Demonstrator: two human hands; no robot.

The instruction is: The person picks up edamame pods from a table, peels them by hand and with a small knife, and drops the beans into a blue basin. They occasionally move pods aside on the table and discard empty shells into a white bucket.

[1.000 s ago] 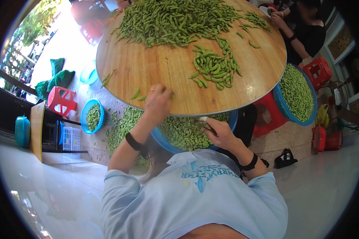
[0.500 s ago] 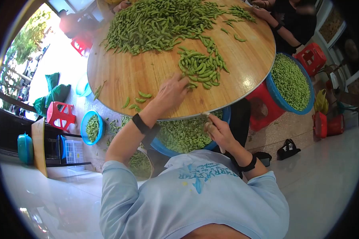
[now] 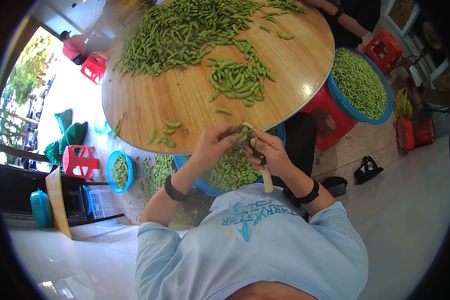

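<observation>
Green everywhere: a big heap of pods covers the far side of the round wooden table, and a smaller pile lies nearer the person, toward the table's near edge. A few loose pods sit scattered at the table's near-left rim. Right at that near edge, both hands meet. The left hand is closed around a single green pod, pinching it between fingertips just off the table's rim. The right hand is clenched on a small knife, its pale handle sticking out below the fist toward the person's chest, its tip up against the pod. The two hands are touching or very nearly so; exactly where the blade meets the pod is too small to tell. Under the table's near edge, directly beneath the hands, sits a blue basin full of pods. To the right of the table, a second blue basin, also heaped with green, rests on a red stool. Left of the table, on the floor, a small blue bowl holds more green, with pods spilled beside it.
</observation>
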